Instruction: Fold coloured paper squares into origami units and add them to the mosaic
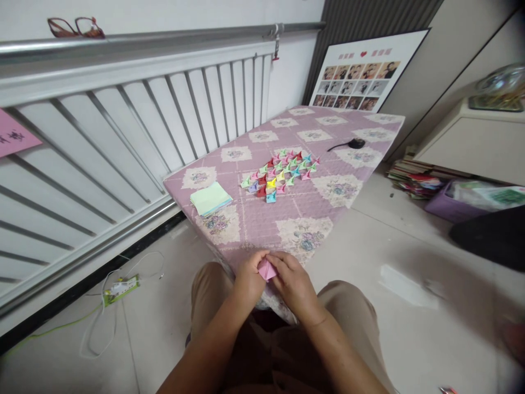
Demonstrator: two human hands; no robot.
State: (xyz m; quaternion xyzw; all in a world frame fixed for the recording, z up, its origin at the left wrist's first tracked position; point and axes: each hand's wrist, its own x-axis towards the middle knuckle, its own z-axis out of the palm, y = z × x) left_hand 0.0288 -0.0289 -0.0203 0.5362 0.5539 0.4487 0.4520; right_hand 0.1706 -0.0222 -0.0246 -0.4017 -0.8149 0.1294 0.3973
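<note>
Between my two hands, at the near edge of the table, is a small pink sheet of origami paper with fold lines across it. My left hand grips its left side, fingers curled around the edge. On the opposite side, my right hand pinches the paper near its top and right edge. Farther up the table stand several small folded paper figures in green, pink, red, yellow, blue and purple, grouped in rough rows. To their left lies a stack of paper sheets, pale green on top.
A purple flowered cloth covers the table. A black spoon-like object rests toward its far right. The white radiator runs along the left, with glasses on its pipe. A power strip with cables lies on the floor.
</note>
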